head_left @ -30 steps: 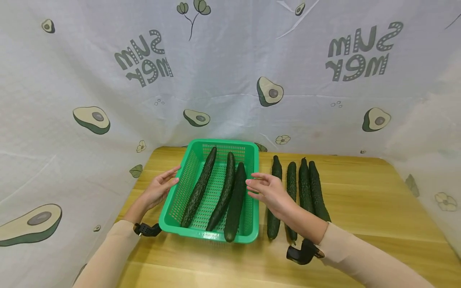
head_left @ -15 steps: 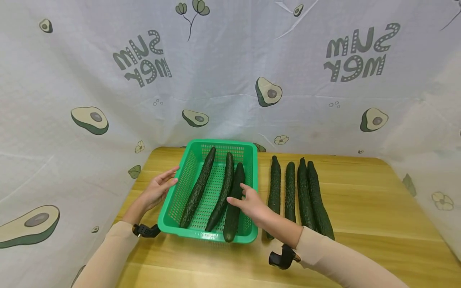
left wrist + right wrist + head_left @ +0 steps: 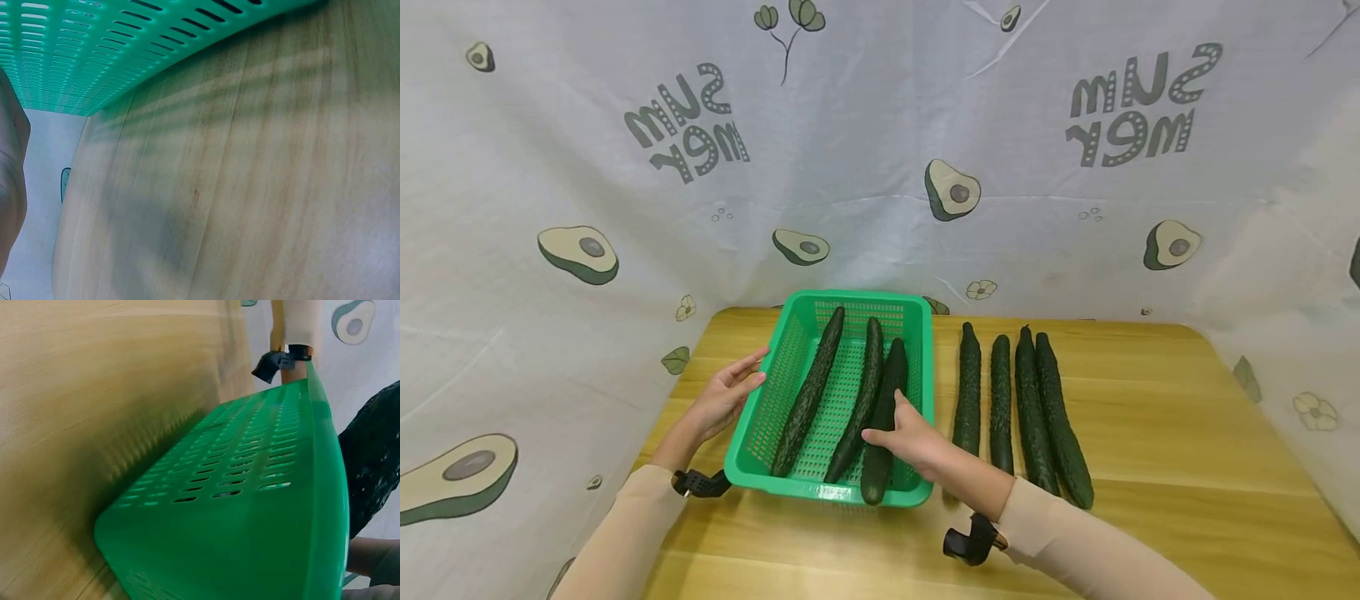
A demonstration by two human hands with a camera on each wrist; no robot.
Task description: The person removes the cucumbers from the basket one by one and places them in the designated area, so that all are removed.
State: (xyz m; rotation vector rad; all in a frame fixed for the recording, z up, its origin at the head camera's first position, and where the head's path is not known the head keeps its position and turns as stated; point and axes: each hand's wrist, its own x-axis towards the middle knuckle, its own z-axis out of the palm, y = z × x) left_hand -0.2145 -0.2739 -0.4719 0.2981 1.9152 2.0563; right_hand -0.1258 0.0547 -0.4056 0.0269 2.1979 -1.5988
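Observation:
My right hand [image 3: 916,440] reaches over the right wall of a green plastic basket [image 3: 929,358] and grips the rightmost cucumber [image 3: 876,483] inside. Its thumb lies on the cucumber's left side; the other fingers are mostly hidden. In the right wrist view this dark, bumpy cucumber [image 3: 375,456] shows beyond the basket's rim. Two more cucumbers lie lengthwise in the basket, a middle one [image 3: 867,375] and a left one [image 3: 811,392]. My left hand [image 3: 722,402] rests at the basket's left wall, fingers extended and fingertips right at the rim.
Several cucumbers [image 3: 1030,408] lie side by side on the wooden table [image 3: 1165,433], right of the basket. A white curtain with avocado prints [image 3: 850,167] hangs behind the table and down its sides. A small black camera [image 3: 973,540] sits on each wrist.
My right hand has moved left and down from the basket's right rim onto the rightmost cucumber and taken hold of it. The left hand stays at the left rim.

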